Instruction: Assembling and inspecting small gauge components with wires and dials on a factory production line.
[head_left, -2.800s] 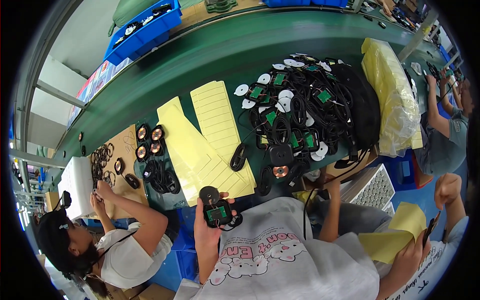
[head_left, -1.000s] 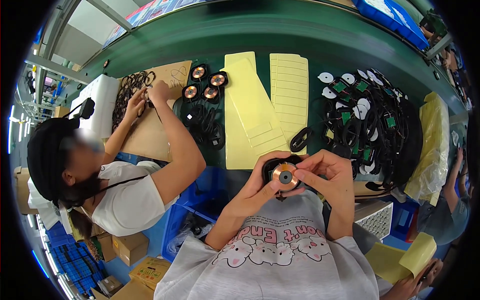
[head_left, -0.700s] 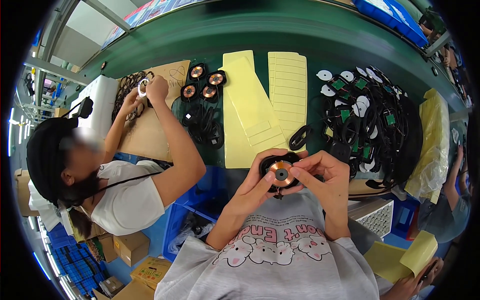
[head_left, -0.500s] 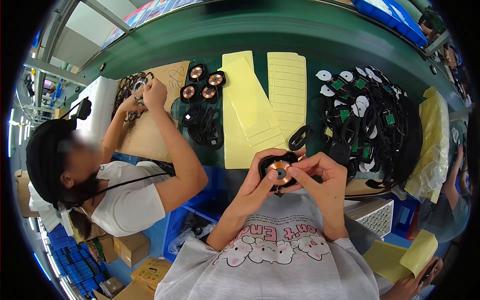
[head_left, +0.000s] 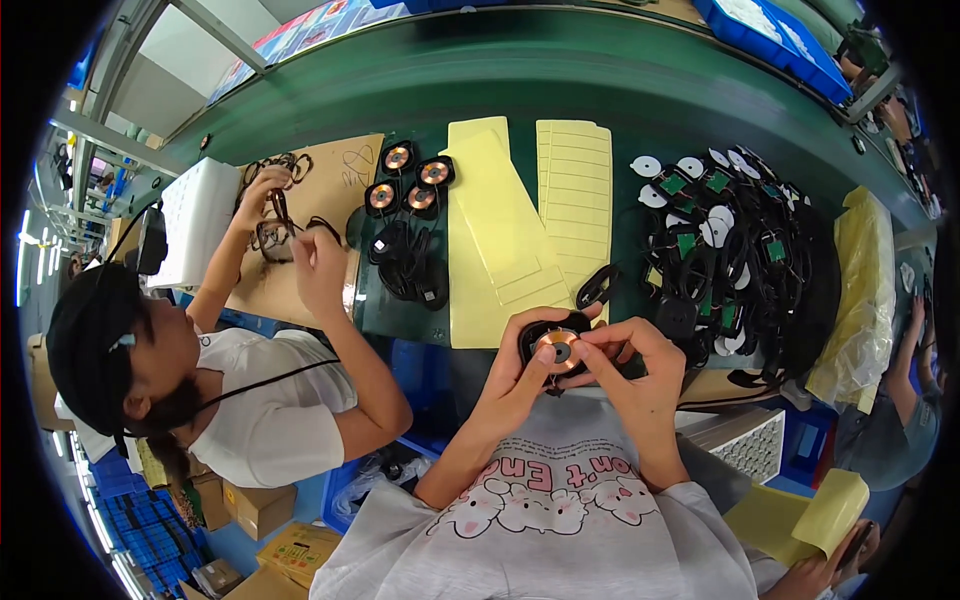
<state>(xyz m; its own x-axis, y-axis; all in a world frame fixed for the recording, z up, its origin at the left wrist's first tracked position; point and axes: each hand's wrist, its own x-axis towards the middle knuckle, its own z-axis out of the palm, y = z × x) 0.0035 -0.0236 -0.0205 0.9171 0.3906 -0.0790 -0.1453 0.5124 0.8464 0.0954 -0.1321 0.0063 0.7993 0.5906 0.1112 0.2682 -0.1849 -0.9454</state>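
In front of my chest I hold a black round housing (head_left: 541,329) with a copper wire coil (head_left: 572,340) set in its face. My left hand (head_left: 507,378) is closed around the housing's left side, its thumb pressing the coil. From the other side my right hand (head_left: 638,372) grips the edge, with the thumb on the coil's right part. A coiled black cable (head_left: 598,286) lies just beyond my hands. Past it are yellow sheets (head_left: 500,235), some with cut lines. Several similar coil units (head_left: 435,172) sit at the sheets' left.
To the right is a heap of black cabled parts (head_left: 700,240) with green boards and white discs. A yellow plastic-wrapped stack (head_left: 862,290) stands beyond it. On my left a co-worker (head_left: 265,400) handles cables over a brown cardboard sheet (head_left: 340,185). A blue bin (head_left: 345,490) is below the table edge.
The housing and coil stay in my hands, with my thumbs still on the coil. The co-worker's hands have moved apart, with a dark cable between them. My view has shifted slightly.
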